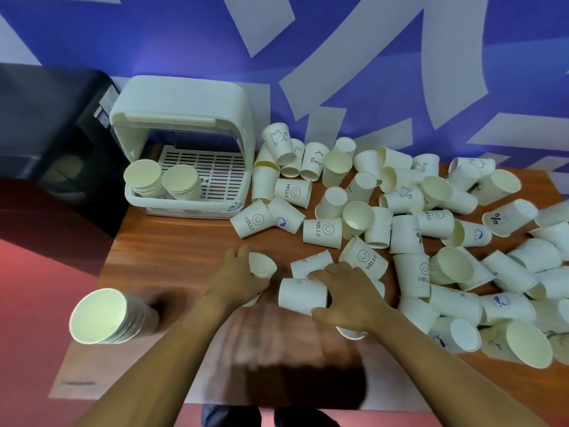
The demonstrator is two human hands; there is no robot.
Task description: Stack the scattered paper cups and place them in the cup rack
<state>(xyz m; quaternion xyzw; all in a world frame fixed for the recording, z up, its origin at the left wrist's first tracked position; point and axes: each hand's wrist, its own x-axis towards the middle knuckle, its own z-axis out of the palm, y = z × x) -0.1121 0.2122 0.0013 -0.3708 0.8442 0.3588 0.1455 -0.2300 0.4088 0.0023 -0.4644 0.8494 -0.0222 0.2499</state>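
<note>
Many white paper cups [412,217] lie scattered over the right half of the wooden table [172,251]. My left hand [238,277] grips a short stack of cups [261,266] near the table's middle. My right hand [345,295] grips a cup lying on its side [303,295], with another cup under the palm. A tall stack of cups [107,315] stands at the front left. The white cup rack [184,149] sits at the back left with its lid up, and two stacks [163,180] stand in its front part.
A dark appliance [46,134] stands left of the rack, off the table. A blue and white patterned wall [338,57] runs behind the table. The table's front edge is close to my body. Red floor [30,303] shows at the left.
</note>
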